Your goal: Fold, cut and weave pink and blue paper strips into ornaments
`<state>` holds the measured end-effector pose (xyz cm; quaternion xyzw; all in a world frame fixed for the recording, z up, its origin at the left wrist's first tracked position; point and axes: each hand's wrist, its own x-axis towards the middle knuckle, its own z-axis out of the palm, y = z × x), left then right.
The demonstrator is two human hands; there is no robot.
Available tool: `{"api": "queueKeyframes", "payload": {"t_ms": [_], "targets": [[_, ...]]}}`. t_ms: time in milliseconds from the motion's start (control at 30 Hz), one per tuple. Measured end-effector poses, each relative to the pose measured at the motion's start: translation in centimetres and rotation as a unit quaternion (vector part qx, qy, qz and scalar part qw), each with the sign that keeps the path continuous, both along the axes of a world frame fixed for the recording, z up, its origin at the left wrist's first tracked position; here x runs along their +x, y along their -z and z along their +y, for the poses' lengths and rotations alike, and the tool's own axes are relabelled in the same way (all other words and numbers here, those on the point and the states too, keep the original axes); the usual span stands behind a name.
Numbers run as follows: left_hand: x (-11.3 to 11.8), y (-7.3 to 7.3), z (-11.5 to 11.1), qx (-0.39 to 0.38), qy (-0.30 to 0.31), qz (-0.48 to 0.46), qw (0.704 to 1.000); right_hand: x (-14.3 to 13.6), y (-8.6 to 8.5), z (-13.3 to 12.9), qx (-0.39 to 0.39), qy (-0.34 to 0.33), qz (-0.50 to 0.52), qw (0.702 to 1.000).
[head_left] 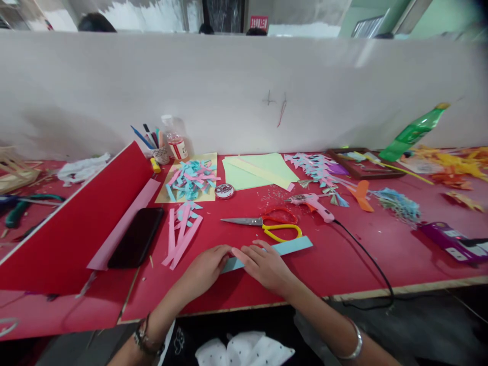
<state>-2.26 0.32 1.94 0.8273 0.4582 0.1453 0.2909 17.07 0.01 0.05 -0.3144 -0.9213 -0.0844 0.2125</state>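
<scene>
A light blue paper strip (293,246) lies slantwise near the table's front edge, under both hands. My left hand (208,265) is closed at the strip's left end, its fingertips close to my right thumb. Across the middle of the strip, my right hand (267,265) bends its fingers over the paper and holds it; part of the strip is hidden beneath. Just beyond lie scissors (267,222) with red and yellow handles, blades to the left. Pink paper strips (183,239) rest left of the hands, below a pile of cut pink and blue pieces (192,178).
A pink glue gun (314,203) trails its black cord over the front edge. At left are a black phone (137,238) and a leaning red board (87,223). Green paper sheets (251,173), a pen cup (160,154) and a tilted green bottle (414,133) stand or lie farther back.
</scene>
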Motion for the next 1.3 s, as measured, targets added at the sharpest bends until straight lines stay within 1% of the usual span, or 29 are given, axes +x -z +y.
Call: {"api": "queueKeyframes", "payload": {"t_ms": [33, 100, 167, 233, 367, 467, 500, 567, 700, 767, 900, 1000, 1067, 1133, 1233, 1267, 1300], "targets": [[-0.1, -0.6, 0.1, -0.005, 0.006, -0.017, 1.0, 0.0, -0.2, 0.2, 0.022, -0.013, -0.003, 1.0], [-0.3, -1.7, 0.0, 0.009, 0.016, -0.003, 1.0, -0.1, -0.8, 0.6, 0.033, -0.033, -0.021, 0.999], [-0.3, -2.7, -0.2, 0.049, 0.018, 0.051, 0.997, -0.2, -1.5, 0.9, 0.005, -0.033, -0.045, 0.998], [-0.1, -3.4, -0.4, 0.091, 0.024, 0.113, 0.989, -0.4, -2.1, 1.1, -0.038, -0.021, -0.066, 0.997], [0.5, -3.8, -0.4, 0.128, 0.072, 0.214, 0.966, -1.3, -2.9, 0.9, -0.107, 0.017, -0.063, 0.992], [0.8, -3.8, 0.0, 0.133, 0.111, 0.256, 0.951, -1.8, -3.3, 0.7, -0.118, 0.034, -0.042, 0.992], [0.8, -3.8, 0.1, 0.127, 0.118, 0.258, 0.95, -1.8, -3.4, 0.7, -0.12, 0.037, -0.038, 0.991], [0.5, -3.9, 0.3, 0.098, 0.115, 0.235, 0.96, -1.6, -3.5, 0.9, -0.129, 0.042, -0.029, 0.99], [-0.9, -4.3, 0.4, 0.005, 0.077, 0.117, 0.99, 0.2, -4.1, 1.5, -0.144, 0.067, -0.016, 0.987], [-1.9, -4.5, 0.4, -0.029, 0.065, 0.081, 0.994, 1.4, -4.4, 1.7, -0.15, 0.075, -0.019, 0.986], [-3.9, -4.9, 0.4, -0.064, 0.055, 0.06, 0.995, 3.8, -4.6, 1.5, -0.167, 0.086, -0.033, 0.982], [-5.4, -5.2, 0.4, -0.061, 0.051, 0.064, 0.995, 5.4, -4.4, 1.3, -0.177, 0.096, -0.04, 0.979], [-6.3, -5.3, 0.4, -0.045, 0.051, 0.082, 0.994, 6.5, -4.2, 1.6, -0.176, 0.108, -0.034, 0.978], [-6.9, -5.3, 0.4, -0.015, 0.045, 0.109, 0.993, 7.6, -4.2, 2.1, -0.153, 0.15, -0.028, 0.976], [-7.1, -5.1, 0.4, 0.021, 0.027, 0.136, 0.99, 8.6, -4.6, 2.9, -0.088, 0.253, -0.013, 0.963], [-7.0, -5.0, 0.4, 0.027, 0.023, 0.139, 0.99, 8.5, -4.9, 3.0, -0.075, 0.268, 0.005, 0.961], [-6.8, -4.9, 0.4, 0.031, 0.024, 0.142, 0.989, 8.1, -5.1, 2.9, -0.071, 0.263, 0.029, 0.962]]}}
